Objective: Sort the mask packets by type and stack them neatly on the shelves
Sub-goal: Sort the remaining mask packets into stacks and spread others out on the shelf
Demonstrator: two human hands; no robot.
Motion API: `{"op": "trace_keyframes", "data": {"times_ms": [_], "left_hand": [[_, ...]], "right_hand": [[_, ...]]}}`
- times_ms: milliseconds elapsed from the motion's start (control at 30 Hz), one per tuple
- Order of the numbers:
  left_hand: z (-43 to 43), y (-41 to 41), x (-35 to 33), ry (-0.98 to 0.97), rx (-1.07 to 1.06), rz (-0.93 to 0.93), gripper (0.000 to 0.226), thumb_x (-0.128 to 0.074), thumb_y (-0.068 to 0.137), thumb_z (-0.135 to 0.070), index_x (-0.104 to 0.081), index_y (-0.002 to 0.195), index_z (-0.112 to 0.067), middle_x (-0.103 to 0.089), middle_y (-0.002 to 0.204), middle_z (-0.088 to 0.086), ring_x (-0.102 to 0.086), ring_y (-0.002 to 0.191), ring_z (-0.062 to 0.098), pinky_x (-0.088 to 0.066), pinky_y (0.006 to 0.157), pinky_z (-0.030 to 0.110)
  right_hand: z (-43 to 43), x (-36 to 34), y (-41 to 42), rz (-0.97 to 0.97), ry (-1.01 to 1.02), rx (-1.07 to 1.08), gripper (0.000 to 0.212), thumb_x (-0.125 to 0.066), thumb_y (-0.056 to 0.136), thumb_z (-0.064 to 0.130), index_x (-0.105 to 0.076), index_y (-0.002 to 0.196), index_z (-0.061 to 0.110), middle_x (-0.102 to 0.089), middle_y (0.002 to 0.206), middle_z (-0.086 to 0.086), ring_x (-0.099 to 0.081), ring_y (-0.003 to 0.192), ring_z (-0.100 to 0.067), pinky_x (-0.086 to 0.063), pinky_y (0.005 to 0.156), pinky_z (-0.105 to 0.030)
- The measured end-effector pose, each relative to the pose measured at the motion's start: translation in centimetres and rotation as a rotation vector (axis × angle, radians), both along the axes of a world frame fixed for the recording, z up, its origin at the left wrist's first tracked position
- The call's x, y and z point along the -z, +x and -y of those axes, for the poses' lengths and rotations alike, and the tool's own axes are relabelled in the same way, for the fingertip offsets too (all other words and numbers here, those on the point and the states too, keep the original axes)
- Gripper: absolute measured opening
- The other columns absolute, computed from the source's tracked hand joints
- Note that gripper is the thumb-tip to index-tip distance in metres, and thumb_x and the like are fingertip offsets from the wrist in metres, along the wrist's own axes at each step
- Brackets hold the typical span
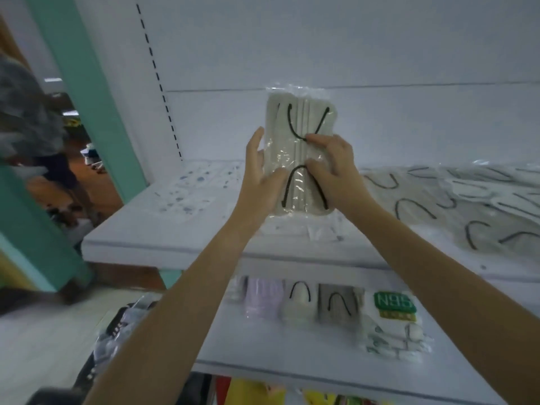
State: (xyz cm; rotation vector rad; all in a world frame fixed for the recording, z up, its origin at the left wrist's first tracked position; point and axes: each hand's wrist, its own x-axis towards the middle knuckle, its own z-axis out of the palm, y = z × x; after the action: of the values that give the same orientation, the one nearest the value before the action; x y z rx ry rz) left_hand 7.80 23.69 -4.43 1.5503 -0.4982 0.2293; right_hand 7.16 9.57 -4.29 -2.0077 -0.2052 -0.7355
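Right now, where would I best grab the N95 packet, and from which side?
The N95 packet lies flat on the lower shelf, with a grey packet crowding its left. Probably pinch its near end, coming from the front, where it sits by the shelf edge.

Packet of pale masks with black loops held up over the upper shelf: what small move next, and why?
Probably swing the packet rightward and lay it on the black-looped packets lying there. The left hand and right hand both grip it, and the blue-spotted packets at left are a different type.
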Motion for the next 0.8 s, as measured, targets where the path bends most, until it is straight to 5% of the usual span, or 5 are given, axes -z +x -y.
{"op": "trace_keyframes", "data": {"times_ms": [100, 367, 467, 633, 800], "left_hand": [[-1.5, -2.4, 1.8, -0.021, 0.025, -0.153, 0.07, -0.037, 0.095, -0.001, -0.003, 0.151, -0.025, -0.049, 0.13, -0.004, -0.058, 0.084, -0.007, -0.048, 0.071, 0.012], [-8.5, -12.5, 10.7, 0.126, 0.201, -0.206, 0.043, -0.041, 0.09, 0.013, -0.039, 0.116, -0.021, -0.052, 0.102, -0.004, -0.056, 0.09, 0.0, -0.047, 0.076, 0.014], [-9.9, -14.9, 15.7, 0.255, 0.292, -0.342, 0.052, -0.047, 0.087, 0.006, -0.035, 0.132, -0.019, -0.053, 0.116, -0.007, -0.055, 0.107, -0.001, -0.047, 0.089, 0.016], [-7.6, -12.8, 22.4, 0.398, 0.248, -0.607, 0.03, -0.057, 0.084, -0.003, -0.049, 0.112, -0.01, -0.059, 0.102, 0.001, -0.058, 0.101, 0.015, -0.047, 0.084, 0.023], [-1.6, -7.9, 26.8, 0.463, 0.151, -0.763, 0.044, -0.066, 0.077, -0.013, -0.052, 0.118, -0.004, -0.062, 0.114, 0.012, -0.059, 0.108, 0.025, -0.05, 0.094, 0.04]], "right_hand": [[-2.7, 1.8, -3.2, -0.035, 0.003, -0.032, 0.039, -0.049, 0.092, 0.004, -0.05, 0.127, 0.019, -0.02, 0.146, -0.014, -0.033, 0.116, 0.014, -0.022, 0.074, 0.013], [-7.4, 11.0, -14.7, 0.015, -0.134, -0.109, 0.045, -0.042, 0.079, -0.001, -0.054, 0.123, 0.005, -0.018, 0.138, -0.007, -0.018, 0.11, 0.033, -0.019, 0.087, 0.01], [-8.0, 16.9, -18.6, -0.14, -0.176, -0.119, 0.043, -0.046, 0.083, -0.005, -0.052, 0.124, 0.005, -0.011, 0.137, -0.003, -0.017, 0.115, 0.028, -0.02, 0.084, 0.012], [-6.2, 24.2, -18.0, -0.543, 0.063, -0.049, 0.052, -0.046, 0.091, -0.006, -0.041, 0.132, 0.026, -0.001, 0.15, -0.001, -0.037, 0.12, -0.007, -0.041, 0.08, -0.01], [-2.8, 27.7, -15.7, -0.856, 0.504, 0.069, 0.05, -0.041, 0.091, -0.005, -0.046, 0.133, 0.021, -0.049, 0.114, -0.007, -0.054, 0.083, -0.023, -0.046, 0.068, -0.031]]}}
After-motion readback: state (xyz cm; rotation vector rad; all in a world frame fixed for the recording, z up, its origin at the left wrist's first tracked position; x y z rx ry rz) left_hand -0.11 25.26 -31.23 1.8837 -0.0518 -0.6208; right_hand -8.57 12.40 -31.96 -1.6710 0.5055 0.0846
